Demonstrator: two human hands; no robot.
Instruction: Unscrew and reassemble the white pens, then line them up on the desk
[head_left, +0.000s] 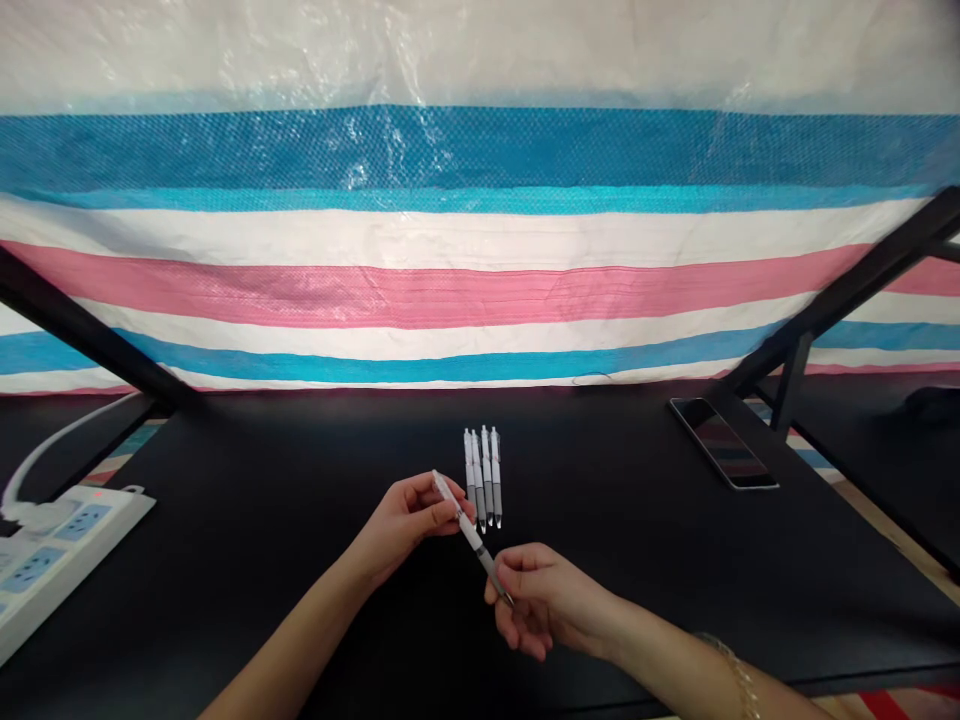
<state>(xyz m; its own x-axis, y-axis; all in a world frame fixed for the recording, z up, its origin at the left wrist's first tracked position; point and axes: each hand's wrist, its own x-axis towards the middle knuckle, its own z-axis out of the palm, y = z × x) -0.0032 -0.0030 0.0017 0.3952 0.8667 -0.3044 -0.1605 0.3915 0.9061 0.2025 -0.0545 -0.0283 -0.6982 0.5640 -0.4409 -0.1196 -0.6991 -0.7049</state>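
A white and grey ballpoint pen (470, 533) is held between my two hands above the black table, slanting with its tip toward the lower right. My left hand (414, 517) pinches the white upper barrel between thumb and fingers. Around the grey grip near the tip, my right hand (534, 592) has its thumb and forefinger closed; its other fingers curl loosely below. Several matching pens (487, 478) lie side by side on the table just beyond my hands, tips toward me. Part of the leftmost one is hidden behind my left fingers.
On the black table (300, 450), a smartphone (724, 443) lies at the back right. A white power strip (67, 550) with a plugged-in cable sits at the left edge. Black metal bars (840, 300) flank both sides, and a striped plastic sheet (480, 295) hangs behind.
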